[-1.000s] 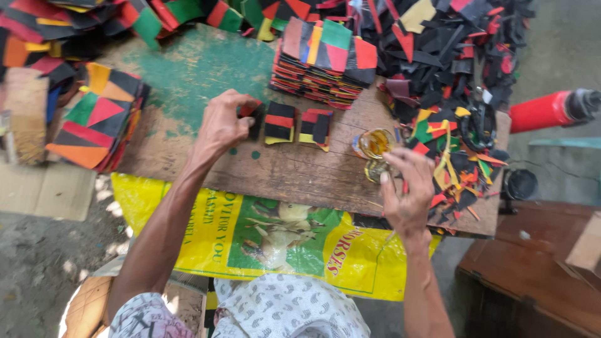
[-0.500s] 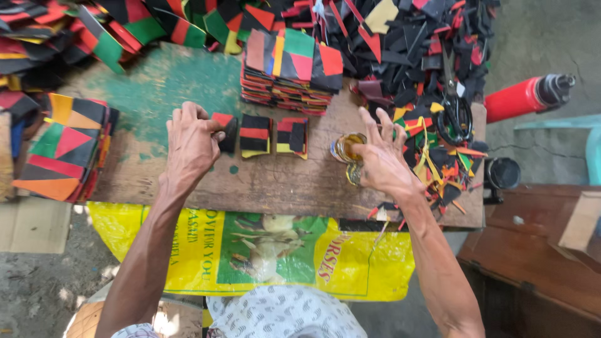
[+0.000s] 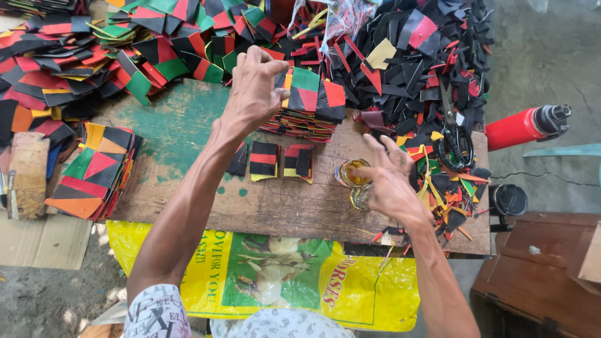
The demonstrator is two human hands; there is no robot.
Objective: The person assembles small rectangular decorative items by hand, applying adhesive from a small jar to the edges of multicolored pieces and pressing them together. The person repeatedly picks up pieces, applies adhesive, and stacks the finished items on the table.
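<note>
— Where are the hands?

— The left hand (image 3: 255,84) is raised over the tall stack of multicoloured patchwork squares (image 3: 305,106) near the back of the worn wooden tabletop (image 3: 188,188), fingers curled loosely, thumb near the fingertips. I cannot tell if it pinches a piece or holds nothing.

— And the other?

— The right hand (image 3: 389,181) is spread open beside the small glass jar of yellowish liquid (image 3: 352,173), fingers splayed, gripping nothing.

— What lies between them?

— 3 small red, black and yellow pieces (image 3: 270,161) in a row, just in front of the stack.

— Anything else?

— Black-handled scissors (image 3: 452,134) on the scrap heap to the right, and a red flask (image 3: 524,126) beyond the table's edge.
</note>
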